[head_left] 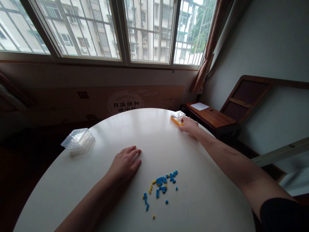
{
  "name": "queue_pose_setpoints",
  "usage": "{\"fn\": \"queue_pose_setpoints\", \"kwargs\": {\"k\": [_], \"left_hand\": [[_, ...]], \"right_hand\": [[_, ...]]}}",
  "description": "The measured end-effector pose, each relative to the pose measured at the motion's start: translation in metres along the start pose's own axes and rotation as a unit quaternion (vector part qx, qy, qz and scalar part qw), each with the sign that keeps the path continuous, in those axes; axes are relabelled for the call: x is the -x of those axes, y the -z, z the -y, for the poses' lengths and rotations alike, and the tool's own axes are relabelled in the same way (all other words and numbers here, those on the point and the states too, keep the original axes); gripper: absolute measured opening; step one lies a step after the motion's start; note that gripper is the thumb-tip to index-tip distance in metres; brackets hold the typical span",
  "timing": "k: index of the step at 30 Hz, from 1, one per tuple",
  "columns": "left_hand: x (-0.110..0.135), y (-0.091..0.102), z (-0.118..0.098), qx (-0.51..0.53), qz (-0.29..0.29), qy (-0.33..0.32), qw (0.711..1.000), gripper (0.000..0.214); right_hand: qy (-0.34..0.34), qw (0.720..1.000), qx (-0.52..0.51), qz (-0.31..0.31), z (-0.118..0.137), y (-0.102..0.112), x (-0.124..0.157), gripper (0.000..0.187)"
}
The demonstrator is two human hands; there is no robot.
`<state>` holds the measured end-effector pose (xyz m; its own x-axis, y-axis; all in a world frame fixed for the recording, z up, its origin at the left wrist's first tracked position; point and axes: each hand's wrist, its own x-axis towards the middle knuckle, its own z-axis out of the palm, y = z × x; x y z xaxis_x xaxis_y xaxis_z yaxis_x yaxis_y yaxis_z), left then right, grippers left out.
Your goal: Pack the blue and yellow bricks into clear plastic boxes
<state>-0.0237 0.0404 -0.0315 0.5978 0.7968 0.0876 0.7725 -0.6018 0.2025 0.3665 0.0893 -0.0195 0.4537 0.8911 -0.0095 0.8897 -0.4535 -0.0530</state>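
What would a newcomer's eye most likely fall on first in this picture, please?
Probably the loose blue and yellow blocks, bright against the near part of the white round table. Next might come the right hand, at an orange-edged box by the far right edge. The clear plastic box by the left edge may catch the eye after that.

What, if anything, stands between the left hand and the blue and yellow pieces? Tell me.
Nothing visible does: only white tabletop lies between the left hand and the blue and yellow pieces. The clear box sits to the hand's left.
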Motion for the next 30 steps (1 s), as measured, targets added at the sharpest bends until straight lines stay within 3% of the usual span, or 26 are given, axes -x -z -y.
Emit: {"fn": "queue_pose_setpoints", "kwargs": {"k": [8, 30], "left_hand": [[0.0, 0.0, -0.001, -0.008, -0.003, -0.002, 1.0, 0.046], [0.001, 0.0, -0.002, -0.005, 0.004, 0.005, 1.0, 0.046]], "right_hand": [[-0.029, 1.0, -0.004, -0.004, -0.018, -0.004, -0.015, 0.054], [-0.02, 1.0, -0.015, 0.003, -0.01, -0.006, -0.022, 0.047]]}}
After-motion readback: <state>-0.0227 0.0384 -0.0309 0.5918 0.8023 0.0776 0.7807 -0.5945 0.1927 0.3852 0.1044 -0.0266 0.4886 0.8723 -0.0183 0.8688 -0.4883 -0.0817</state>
